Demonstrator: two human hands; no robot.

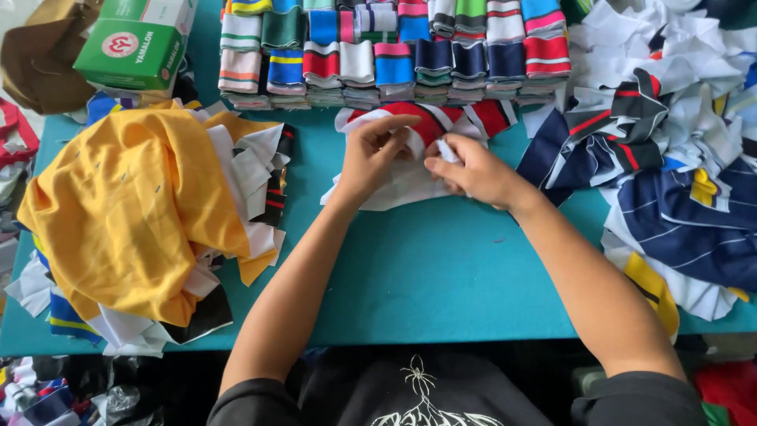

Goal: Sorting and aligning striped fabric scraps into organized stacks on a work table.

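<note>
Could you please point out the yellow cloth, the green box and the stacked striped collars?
yellow cloth (pixel 118 213), head view, middle of its top fold.
green box (pixel 138 39), head view, its top face.
stacked striped collars (pixel 394 59), head view, middle stack.

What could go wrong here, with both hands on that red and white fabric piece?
1. The yellow fabric heap overhangs the teal table's front edge; pieces may slide off.
2. The navy striped pile crowds the right hand; an elbow sweep could drag it.
3. The left hand works the red and white fabric piece close to the folded striped stacks, which might topple.
</note>
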